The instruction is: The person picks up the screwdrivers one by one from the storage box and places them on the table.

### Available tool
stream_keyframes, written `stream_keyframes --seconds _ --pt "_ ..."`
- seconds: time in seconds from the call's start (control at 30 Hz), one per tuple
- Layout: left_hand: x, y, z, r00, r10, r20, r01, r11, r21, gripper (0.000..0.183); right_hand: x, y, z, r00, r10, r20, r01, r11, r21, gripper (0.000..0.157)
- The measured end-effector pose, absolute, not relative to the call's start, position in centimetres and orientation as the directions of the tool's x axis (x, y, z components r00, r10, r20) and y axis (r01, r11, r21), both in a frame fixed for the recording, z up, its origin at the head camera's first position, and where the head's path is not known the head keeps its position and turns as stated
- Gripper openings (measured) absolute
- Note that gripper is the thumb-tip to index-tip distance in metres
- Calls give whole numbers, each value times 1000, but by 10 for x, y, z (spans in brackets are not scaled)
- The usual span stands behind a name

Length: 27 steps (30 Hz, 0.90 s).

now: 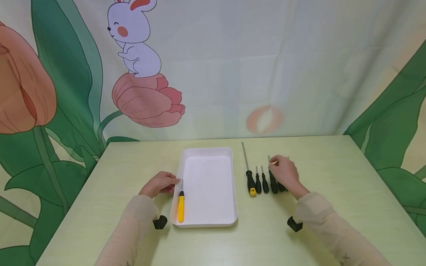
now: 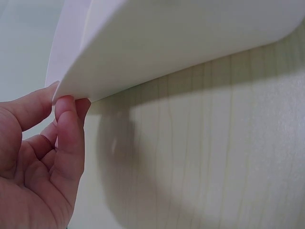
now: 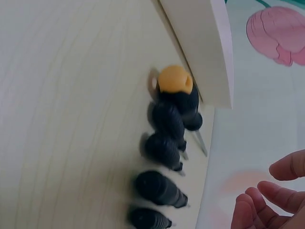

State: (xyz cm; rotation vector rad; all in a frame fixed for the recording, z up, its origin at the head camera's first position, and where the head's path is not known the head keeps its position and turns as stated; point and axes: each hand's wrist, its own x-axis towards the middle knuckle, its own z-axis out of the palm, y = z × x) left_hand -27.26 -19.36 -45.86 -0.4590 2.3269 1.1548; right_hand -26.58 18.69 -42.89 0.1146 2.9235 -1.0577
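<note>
My left hand pinches the left rim of a white tray between thumb and fingers; the left wrist view shows this grip on the tray's edge up close. Inside the tray, along its left side, lies a screwdriver with a yellow handle. My right hand hovers over a row of black-handled screwdrivers, hiding part of those on the right. In the right wrist view, that hand's thumb and fingers are apart with nothing between them. The leftmost screwdriver is longest, with a yellow end cap.
Pale wood-grain table lies under everything. Behind its far edge hangs a curtain printed with a rabbit and tulips. Black devices sit at both wrists. The screwdriver row stands just right of the tray, shafts pointing away.
</note>
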Motion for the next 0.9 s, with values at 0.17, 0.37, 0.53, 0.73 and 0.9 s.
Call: stream_keyframes --seconds 0.17,0.37,0.53,0.73,0.9 --pt "-273 -193 -459 -818 -91 -569 -504 590 630 31 -261 171 -430 -1000 4 -30 22 771 -637 29" --pt "-274 -193 -460 -818 -93 -568 -503 595 627 31 -253 149 -432 -997 -71 21 -68 758 -648 27" --pt "-273 -192 -457 -811 -95 -578 -514 588 624 30 -246 128 -432 -991 -130 27 -117 759 -641 25" --pt "-271 -192 -455 -815 -82 -573 -504 588 632 30 -239 105 -435 -984 -175 31 -156 765 -625 23" --pt "-273 -195 -459 -832 -46 -552 -469 589 658 31 -233 90 -435 -978 -208 20 -174 755 -632 23"
